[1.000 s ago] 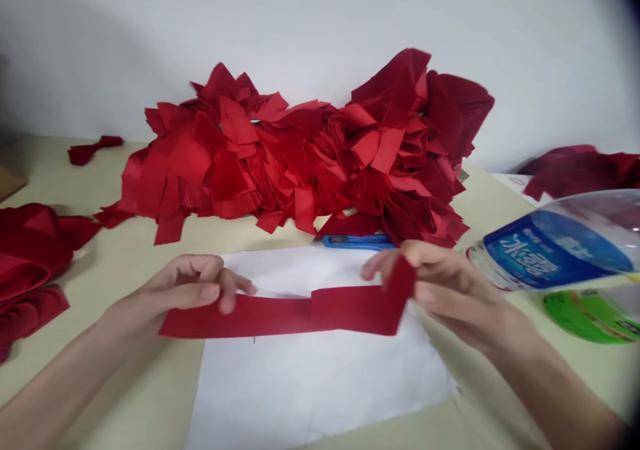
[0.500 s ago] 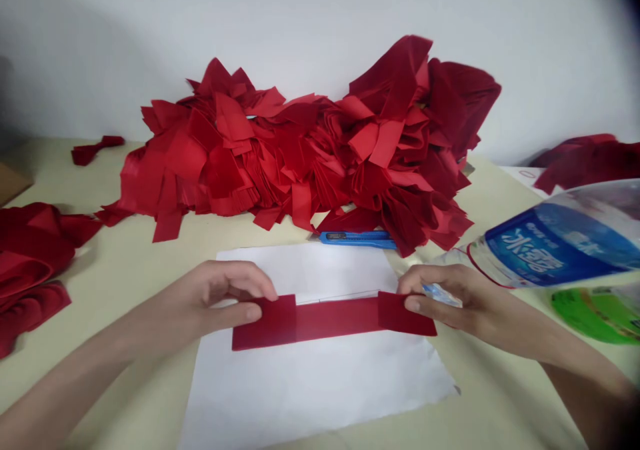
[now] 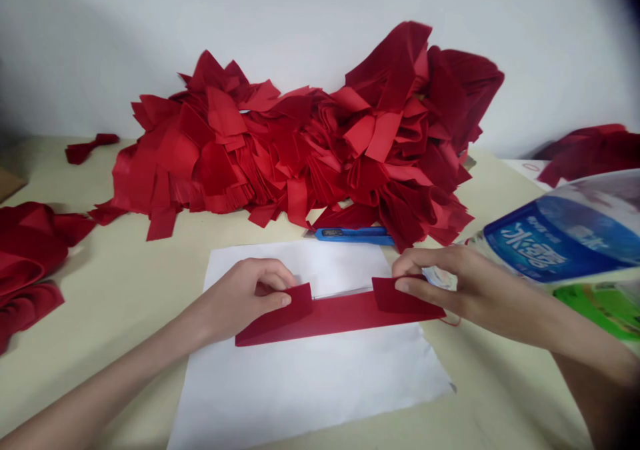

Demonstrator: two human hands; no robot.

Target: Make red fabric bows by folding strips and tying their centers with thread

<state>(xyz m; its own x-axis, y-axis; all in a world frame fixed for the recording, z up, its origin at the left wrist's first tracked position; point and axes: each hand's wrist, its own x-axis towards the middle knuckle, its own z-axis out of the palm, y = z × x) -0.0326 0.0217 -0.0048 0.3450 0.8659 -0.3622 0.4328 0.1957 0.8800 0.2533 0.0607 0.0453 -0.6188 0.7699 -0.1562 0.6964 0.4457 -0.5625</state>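
A red fabric strip [image 3: 340, 313] lies across a white paper sheet [image 3: 310, 377], both of its ends folded inward. My left hand [image 3: 250, 293] pinches the folded left end between thumb and fingers. My right hand [image 3: 450, 283] pinches the folded right end the same way. Both folded flaps stand slightly raised off the strip's middle.
A big heap of folded red fabric pieces [image 3: 310, 143] fills the back of the beige table [image 3: 125, 283]. A blue utility knife [image 3: 350, 234] lies before it. More red cloth [image 3: 30, 257] sits left and far right. A clear bottle with a blue label [image 3: 555, 240] lies at right.
A second ago the strip lay long with only its right end lifted. Both ends have since been folded inward, and my hands have closed toward each other.
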